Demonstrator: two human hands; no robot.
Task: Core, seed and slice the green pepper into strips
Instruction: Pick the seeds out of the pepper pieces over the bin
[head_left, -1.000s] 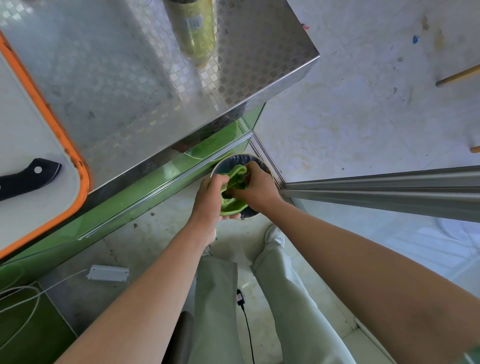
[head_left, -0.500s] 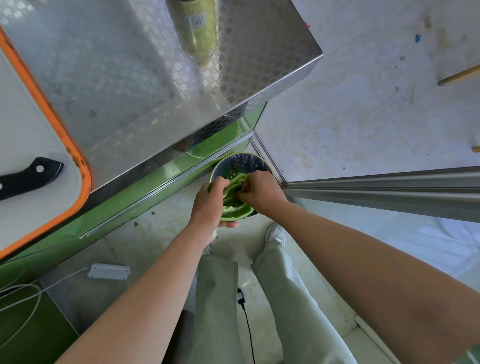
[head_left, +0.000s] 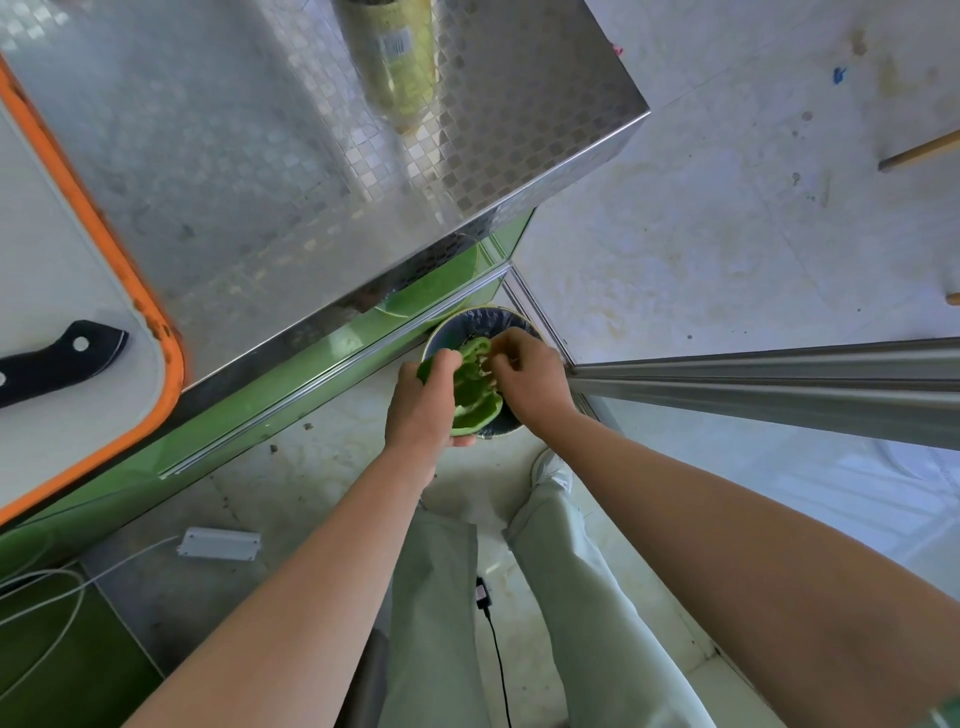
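Holding the opened green pepper (head_left: 475, 397) low over the floor bin (head_left: 483, 316), likely so seeds drop straight in, the left hand (head_left: 423, 408) grips its outer wall while the right hand (head_left: 530, 382) pinches with curled fingers at its pale inside, the counter (head_left: 311, 156) edge close on the left and bare floor open to the right.

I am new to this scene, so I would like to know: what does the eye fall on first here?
First, the bright green pepper in the middle of the view: the left hand holds it while the fingers of the right hand curl into its inside, over a dark-lined bin on the floor. Next, at the far left, the orange-rimmed cutting board on the steel counter, with a black knife handle on it.
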